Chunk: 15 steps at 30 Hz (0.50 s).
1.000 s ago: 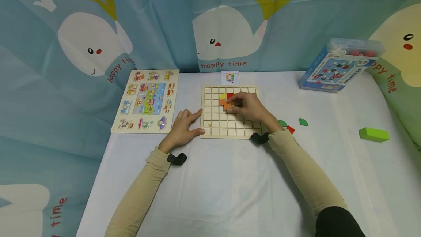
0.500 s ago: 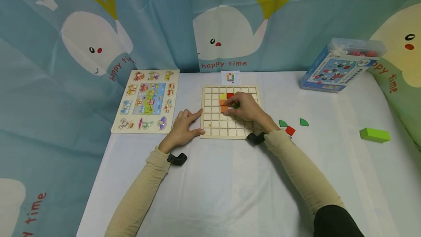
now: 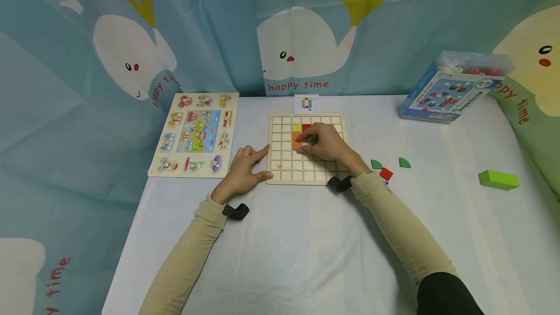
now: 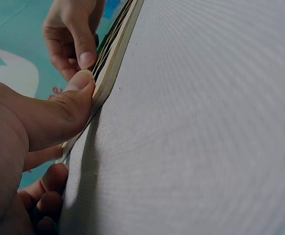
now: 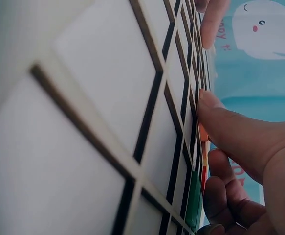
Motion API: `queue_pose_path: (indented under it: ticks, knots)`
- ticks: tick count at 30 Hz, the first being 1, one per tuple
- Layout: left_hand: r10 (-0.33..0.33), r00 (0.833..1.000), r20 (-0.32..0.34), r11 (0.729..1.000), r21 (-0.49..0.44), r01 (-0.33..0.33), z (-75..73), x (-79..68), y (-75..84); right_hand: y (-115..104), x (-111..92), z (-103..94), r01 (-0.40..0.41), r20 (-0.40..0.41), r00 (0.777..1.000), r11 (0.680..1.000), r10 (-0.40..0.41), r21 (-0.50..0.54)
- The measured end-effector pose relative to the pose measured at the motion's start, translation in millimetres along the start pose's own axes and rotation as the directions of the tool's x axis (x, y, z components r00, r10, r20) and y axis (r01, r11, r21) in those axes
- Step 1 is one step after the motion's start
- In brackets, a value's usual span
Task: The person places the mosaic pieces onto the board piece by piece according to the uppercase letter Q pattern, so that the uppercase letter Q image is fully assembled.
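On a white surface point(image 3: 284, 237), an orange tile point(image 3: 296, 145) sits in a wooden grid board point(image 3: 297, 175).
The left hand point(image 3: 243, 168), thumb and forefinger spread, touches the board's left edge. To its right, the right hand point(image 3: 329, 143), the nearer, pinches the tile, a square with no long axis. Farther off sit a yellow piece point(image 3: 297, 128) and a red piece point(image 3: 306, 127). The right hand hides several cells and part of a green piece point(image 5: 194, 196).

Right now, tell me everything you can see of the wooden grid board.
The wooden grid board is squarish and pale; dark-sided ridges frame its square cells, one marked faintly. It lies flat on the white tablecloth. Yellow, red, orange and green pieces sit in cells. The left hand touches its left edge with thumb and index finger; the right hand partly hides it.
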State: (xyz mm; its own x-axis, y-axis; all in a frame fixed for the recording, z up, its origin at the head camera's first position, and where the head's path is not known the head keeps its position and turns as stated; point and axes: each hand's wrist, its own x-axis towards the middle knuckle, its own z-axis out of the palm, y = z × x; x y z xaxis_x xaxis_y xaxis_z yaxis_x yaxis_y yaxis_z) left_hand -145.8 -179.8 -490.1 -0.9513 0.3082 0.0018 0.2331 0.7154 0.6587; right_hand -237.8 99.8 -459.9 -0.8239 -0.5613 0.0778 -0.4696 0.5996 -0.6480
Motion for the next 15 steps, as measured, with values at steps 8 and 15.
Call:
queue_pose_path:
  ticks: [8, 15]
  knots:
    - [0.014, 1.0, -0.007, 1.0, 0.003, -0.014, -0.1, -0.4, 1.1, 0.4, -0.2, -0.5, -0.024, -0.01, 1.0, 1.0, 0.024, -0.011]
    - [0.012, 1.0, -0.007, 1.0, 0.003, -0.012, -0.2, -0.3, 1.7, -2.9, 0.8, 1.0, -0.013, -0.01, 1.0, 1.0, 0.013, 0.005]
